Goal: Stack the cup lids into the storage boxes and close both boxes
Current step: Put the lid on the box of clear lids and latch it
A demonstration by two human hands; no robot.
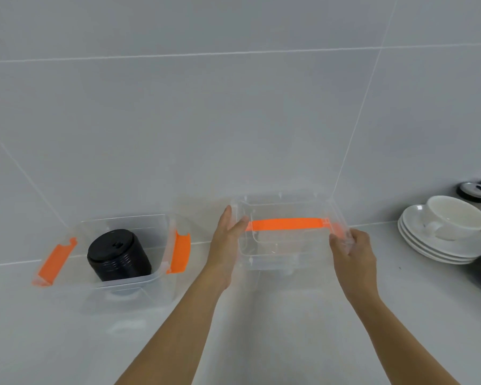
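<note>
A clear box (pixel 286 232) sits between the fingers (pixel 238 225) of both hands; left of them, a lid stack (pixel 118 255) stands inside another box (pixel 128 282); saucers (pixel 439 243) lie right.

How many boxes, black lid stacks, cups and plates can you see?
Clear plastic storage boxes with orange parts: 2
Black stack of cup lids: 1
White ceramic cup: 1
White stacked saucers: 3
Total: 7

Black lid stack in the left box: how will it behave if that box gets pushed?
The black lid stack already leans, so it probably tips or slides. It looks light, being thin ribbed plastic. The left box has smooth clear walls and no cover on, so it likely skids easily on the glossy counter.
</note>
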